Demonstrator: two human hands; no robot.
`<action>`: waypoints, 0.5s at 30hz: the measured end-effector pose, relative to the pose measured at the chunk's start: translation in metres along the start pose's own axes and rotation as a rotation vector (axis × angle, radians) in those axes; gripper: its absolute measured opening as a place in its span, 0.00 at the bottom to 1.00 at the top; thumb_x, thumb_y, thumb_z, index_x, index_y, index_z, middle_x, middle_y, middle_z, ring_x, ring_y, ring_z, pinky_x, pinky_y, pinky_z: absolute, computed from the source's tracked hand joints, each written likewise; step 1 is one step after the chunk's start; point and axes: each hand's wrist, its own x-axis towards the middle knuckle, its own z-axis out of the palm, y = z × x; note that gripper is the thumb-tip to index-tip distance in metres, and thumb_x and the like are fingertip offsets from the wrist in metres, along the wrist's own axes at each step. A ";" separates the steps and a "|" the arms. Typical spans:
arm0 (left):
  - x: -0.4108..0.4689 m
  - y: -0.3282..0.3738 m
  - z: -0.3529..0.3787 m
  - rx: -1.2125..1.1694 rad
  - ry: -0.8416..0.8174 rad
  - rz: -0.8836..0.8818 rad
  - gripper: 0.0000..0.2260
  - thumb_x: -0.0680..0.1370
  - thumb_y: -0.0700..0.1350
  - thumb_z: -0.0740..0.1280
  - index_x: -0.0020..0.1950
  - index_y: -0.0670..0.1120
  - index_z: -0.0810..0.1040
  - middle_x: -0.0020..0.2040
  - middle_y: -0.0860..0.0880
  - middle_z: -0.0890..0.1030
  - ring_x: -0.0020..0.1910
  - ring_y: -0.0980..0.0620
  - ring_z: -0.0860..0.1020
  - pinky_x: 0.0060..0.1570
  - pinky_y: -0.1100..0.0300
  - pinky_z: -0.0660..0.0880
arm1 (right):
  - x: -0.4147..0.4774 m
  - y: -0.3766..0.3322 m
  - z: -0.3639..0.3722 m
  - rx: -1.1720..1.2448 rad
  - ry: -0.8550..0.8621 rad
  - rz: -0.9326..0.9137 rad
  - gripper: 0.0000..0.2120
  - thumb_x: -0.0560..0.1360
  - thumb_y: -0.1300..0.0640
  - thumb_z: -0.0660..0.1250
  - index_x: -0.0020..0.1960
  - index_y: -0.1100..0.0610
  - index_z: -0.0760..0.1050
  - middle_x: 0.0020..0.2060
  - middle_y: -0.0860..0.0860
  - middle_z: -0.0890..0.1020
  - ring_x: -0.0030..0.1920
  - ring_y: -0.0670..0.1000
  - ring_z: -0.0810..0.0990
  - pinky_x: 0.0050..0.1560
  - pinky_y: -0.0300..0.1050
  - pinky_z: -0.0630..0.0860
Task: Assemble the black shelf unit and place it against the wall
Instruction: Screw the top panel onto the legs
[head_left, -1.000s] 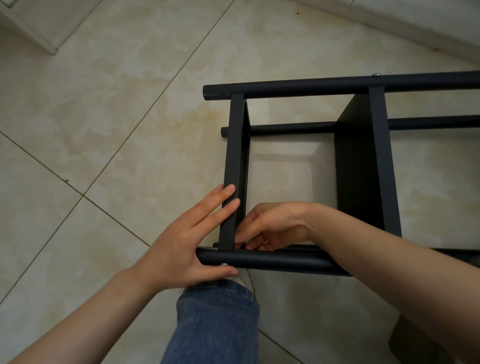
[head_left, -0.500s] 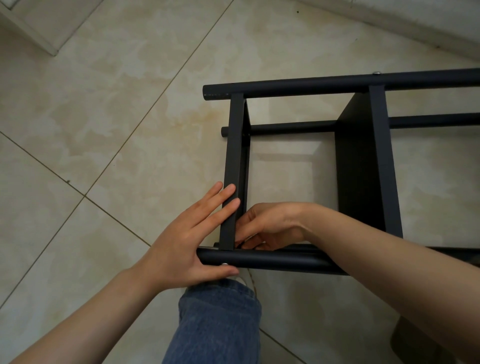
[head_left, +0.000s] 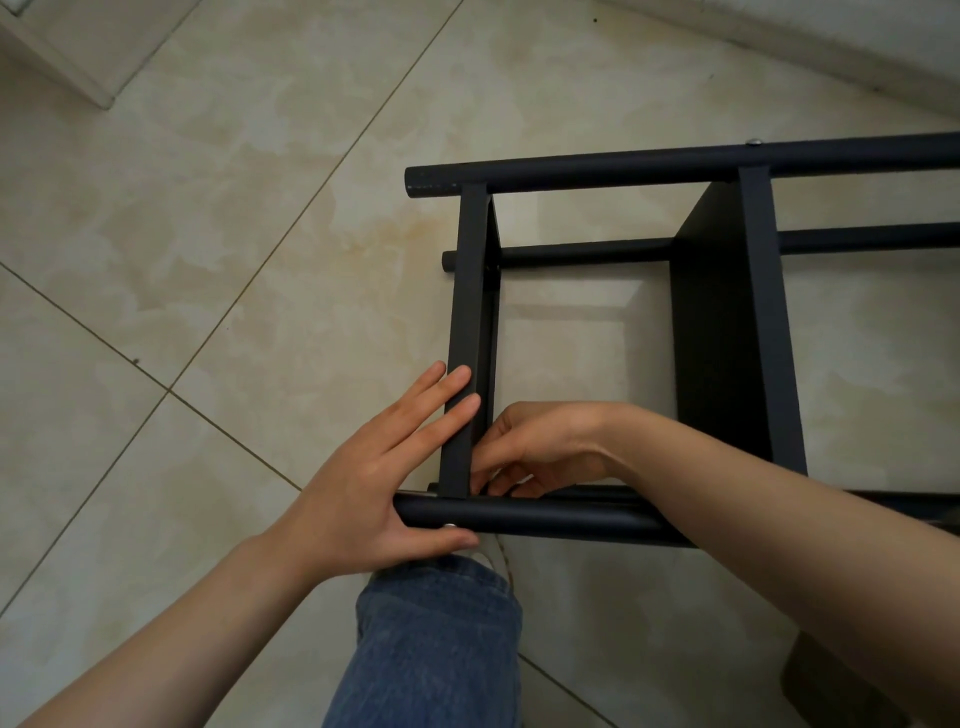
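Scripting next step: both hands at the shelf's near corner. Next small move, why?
Probably tighten that joint: left hand lies flat across panel and pole, a screw sits by its thumb, right hand curls inside the corner. What, if anything, it holds is hidden.

The floor was pale beige tile, marbled, crossed by thin dark grout lines running diagonally. A yellowish stain marked one tile near the middle. A light skirting ran along the top right, and a white corner jutted in at top left. A leg in blue jeans reached up from the bottom edge. A dark, blurred object lay at bottom right.
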 end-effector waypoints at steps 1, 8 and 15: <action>0.000 0.000 0.000 -0.002 0.000 0.000 0.42 0.73 0.61 0.74 0.79 0.42 0.63 0.82 0.45 0.58 0.81 0.45 0.55 0.78 0.55 0.56 | -0.001 0.000 -0.002 -0.007 0.021 0.013 0.09 0.78 0.53 0.69 0.43 0.57 0.82 0.39 0.50 0.84 0.40 0.46 0.77 0.45 0.39 0.73; -0.001 -0.001 0.001 -0.005 0.006 0.001 0.42 0.73 0.61 0.74 0.79 0.42 0.62 0.82 0.45 0.58 0.81 0.45 0.55 0.78 0.53 0.57 | -0.001 0.000 0.000 0.007 -0.010 -0.027 0.08 0.78 0.60 0.68 0.40 0.56 0.82 0.36 0.48 0.83 0.40 0.46 0.76 0.47 0.40 0.71; 0.000 -0.001 0.001 -0.017 0.006 0.001 0.42 0.73 0.60 0.74 0.79 0.41 0.62 0.82 0.45 0.58 0.81 0.44 0.55 0.78 0.53 0.57 | -0.002 0.000 -0.002 -0.002 -0.006 -0.035 0.07 0.77 0.54 0.70 0.44 0.56 0.83 0.40 0.48 0.84 0.39 0.45 0.76 0.46 0.40 0.71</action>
